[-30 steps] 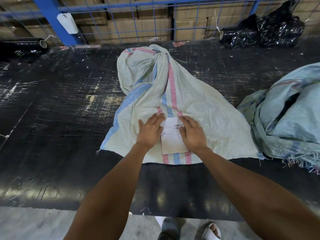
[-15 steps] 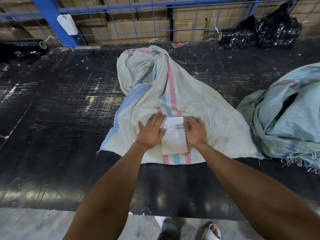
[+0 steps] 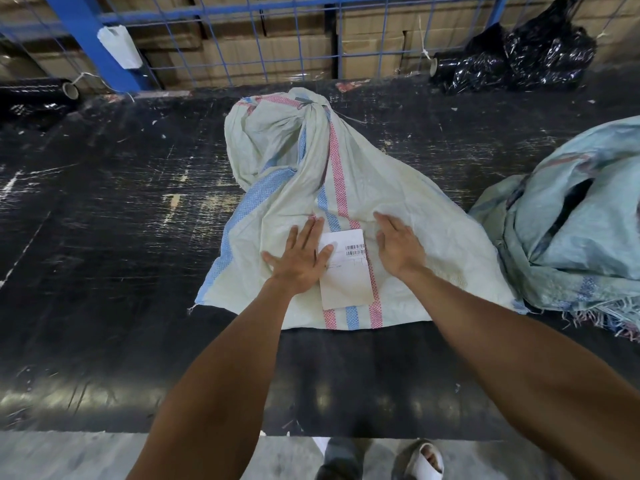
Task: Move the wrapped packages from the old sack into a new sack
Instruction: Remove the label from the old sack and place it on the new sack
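A white woven sack [image 3: 346, 188] with blue and red stripes lies tied at its 12 o'clock end on the black worktop [image 3: 104, 220]; a barcode label [image 3: 346, 271] sits on its near end; the left hand [image 3: 299, 263] presses flat, fingers spread, thumb on the label's left edge; the right hand [image 3: 398, 251] rests flat, fingers straight, just right of the label; a crumpled pale blue sack [image 3: 581, 237] lies at 3 o'clock.
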The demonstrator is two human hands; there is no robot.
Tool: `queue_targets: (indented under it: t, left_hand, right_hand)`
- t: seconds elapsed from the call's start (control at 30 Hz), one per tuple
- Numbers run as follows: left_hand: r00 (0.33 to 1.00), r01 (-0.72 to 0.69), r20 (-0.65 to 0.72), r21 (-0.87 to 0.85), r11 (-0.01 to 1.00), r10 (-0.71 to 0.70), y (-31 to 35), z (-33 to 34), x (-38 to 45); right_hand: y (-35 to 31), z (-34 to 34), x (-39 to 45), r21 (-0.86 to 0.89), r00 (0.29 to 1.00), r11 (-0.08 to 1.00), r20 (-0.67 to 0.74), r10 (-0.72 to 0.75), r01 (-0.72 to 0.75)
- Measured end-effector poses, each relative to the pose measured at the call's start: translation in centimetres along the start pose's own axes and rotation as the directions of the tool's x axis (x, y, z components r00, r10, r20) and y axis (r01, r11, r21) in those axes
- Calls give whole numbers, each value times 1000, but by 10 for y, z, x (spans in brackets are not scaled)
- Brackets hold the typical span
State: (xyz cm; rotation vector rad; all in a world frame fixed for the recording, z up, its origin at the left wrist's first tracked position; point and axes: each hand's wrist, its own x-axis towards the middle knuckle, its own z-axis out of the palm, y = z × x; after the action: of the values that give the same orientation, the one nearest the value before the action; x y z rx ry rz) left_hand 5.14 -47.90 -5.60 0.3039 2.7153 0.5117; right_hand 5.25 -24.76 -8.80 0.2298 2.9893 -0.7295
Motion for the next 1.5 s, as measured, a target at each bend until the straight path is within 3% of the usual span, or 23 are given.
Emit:
queue_targets:
  t: [0.17,0.53,0.6,0.67,0.77,0.9,0.97,1.4,1.5]
  left_hand:
    - [999,-14,-35,43,999,16,-5,6,4]
    - [991,-42,-121,177,983,64,-8,16,4]
    - [959,-81,-234,309,948,159,-5,17,1]
    - [878,-220,-289,462,859,381,0,17,-1]
    - [769,-456,-140,562,690,623,12,21,-1]
    - [863,-341,-161,511,789,478,10,38,3]
    - [872,-325,-153,529,784,464,5,40,5]
    - [884,-338,-98,539,772,456,-5,28,9]
    - [892,-334,-88,536,776,444,-6,28,9]
  right_hand:
    - [-7,7,25,67,988,988,50,-146,143]
    - [-10,-19,28,267,988,953,-87,-128,146]
    - [-12,-26,26,315,984,932,-87,-158,177]
    - [-13,-30,23,329,976,919,-82,-200,216]
    - [-10,-31,20,339,965,904,-113,-236,261]
    - [-14,-33,16,387,982,904,-28,-186,182]
    - [-16,-31,14,332,983,928,7,-184,172]
    - [-26,-22,14,134,987,982,-110,-121,135]
    - [-26,-18,1,-48,942,978,-263,-210,204]
